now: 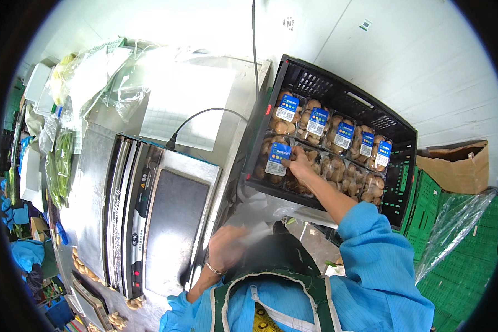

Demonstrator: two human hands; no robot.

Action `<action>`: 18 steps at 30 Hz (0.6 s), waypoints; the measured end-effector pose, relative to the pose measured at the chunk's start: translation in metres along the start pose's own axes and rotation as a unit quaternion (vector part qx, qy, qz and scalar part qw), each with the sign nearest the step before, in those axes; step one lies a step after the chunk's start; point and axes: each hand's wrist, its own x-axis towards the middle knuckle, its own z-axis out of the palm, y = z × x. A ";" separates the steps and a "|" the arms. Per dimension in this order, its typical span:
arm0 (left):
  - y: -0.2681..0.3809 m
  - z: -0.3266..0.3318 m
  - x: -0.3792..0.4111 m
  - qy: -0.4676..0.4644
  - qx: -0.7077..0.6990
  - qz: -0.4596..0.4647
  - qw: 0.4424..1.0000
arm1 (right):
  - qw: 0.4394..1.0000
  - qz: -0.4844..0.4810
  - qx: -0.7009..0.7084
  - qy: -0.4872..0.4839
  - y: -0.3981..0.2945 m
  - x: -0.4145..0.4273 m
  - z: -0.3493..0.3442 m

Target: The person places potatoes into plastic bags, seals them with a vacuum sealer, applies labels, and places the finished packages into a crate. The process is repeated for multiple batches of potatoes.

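Observation:
My right hand (pixel 302 166) is at the near-left corner of a black plastic crate (pixel 299 189). Its thumb and fingers pinch the right edge of a blue-and-white label (pixel 278 158), which lies over a clear pack of brown mushrooms (pixel 262 168). Whether the label is fully stuck down cannot be told. Packs in the back row carry similar labels, among them one mushroom pack (pixel 283 124). In the front row, bare lids show on packs such as this one (pixel 333 168). My left hand (pixel 226 249), blurred, holds a pale translucent sheet (pixel 253 235) before my dark apron.
Left of the crate stands a film-wrapping machine (pixel 176 232) with a dark flat plate and a power cord (pixel 207 110). Green crates (pixel 460 232) and an open cardboard box (pixel 456 166) are at the right. Bagged green vegetables (pixel 60 170) lie far left, near a person in blue (pixel 27 257).

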 end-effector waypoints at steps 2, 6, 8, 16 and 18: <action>0.001 -0.004 0.007 0.004 0.038 0.077 0.996 | 0.999 -0.028 -0.036 -0.015 0.005 0.009 0.005; 0.020 0.002 0.033 0.020 0.052 0.099 0.993 | 0.973 -0.065 -0.220 0.025 -0.004 0.006 0.021; 0.020 0.016 0.039 0.061 -0.065 0.056 0.994 | 0.950 -0.028 -0.311 0.001 -0.008 0.001 0.016; 0.022 0.032 0.092 0.054 -0.116 0.041 0.991 | 0.947 -0.114 0.057 -0.295 -0.132 -0.122 -0.044; 0.026 0.041 0.094 0.043 -0.239 -0.043 0.969 | 0.933 -0.077 0.124 -0.329 -0.156 -0.157 -0.046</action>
